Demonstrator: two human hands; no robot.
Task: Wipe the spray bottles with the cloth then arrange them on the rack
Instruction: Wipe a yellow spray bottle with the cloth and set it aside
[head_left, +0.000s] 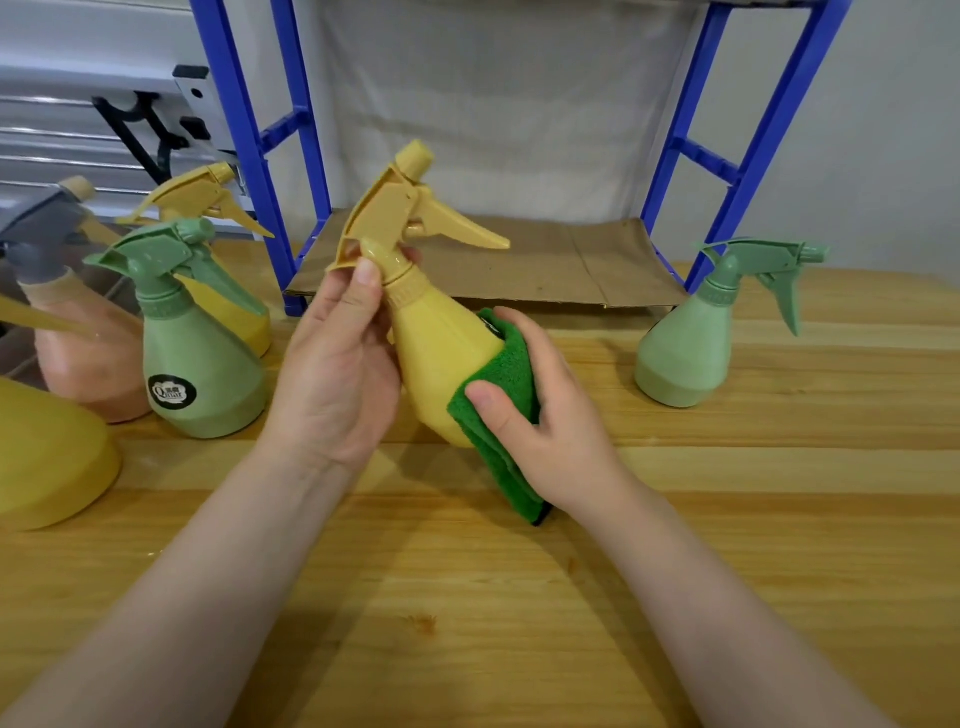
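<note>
Above the table (727, 519): yellow bottle (441, 353) tilted for wiping.
Left grip (332, 364): grasps its neck, steadying.
Right grip (545, 410): presses green cloth (498, 415) against it.

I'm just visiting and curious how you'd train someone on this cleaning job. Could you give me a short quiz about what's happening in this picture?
1. True or false: the left hand grips the yellow spray bottle near its neck.
2. What does the right hand press against that bottle?
3. Where does the lone green spray bottle stand: A) on the blue rack, B) on the wooden table right of the rack, C) in a hand?

Key: 1 true; 2 the green cloth; 3 B.
</note>
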